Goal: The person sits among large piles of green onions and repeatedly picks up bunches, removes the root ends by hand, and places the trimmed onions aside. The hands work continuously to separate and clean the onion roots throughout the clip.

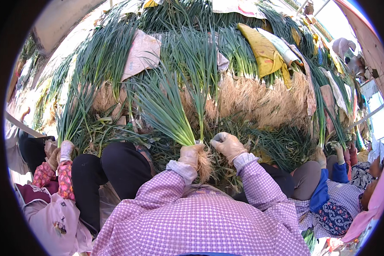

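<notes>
My left hand (192,156), in a pale glove, is closed around a bunch of green onions (171,112) at its white stems. The leaves fan up and to the left, and the tan roots (204,164) hang at the right side of the fist. My right hand (228,145), gloved too, is just right of the bunch with thumb and forefinger bent towards each other; whether something thin is between them I cannot tell. Another upright onion stalk (201,124) stands right behind the left fist; its lower end is hidden.
A long heap of green onions (105,54) with roots towards me lies ahead, partly under a yellow sack (262,51) and a pale sack (142,52). Loose leaves (281,147) litter the ground before my knees. Co-workers sit close on both sides, their gloved hands on onions.
</notes>
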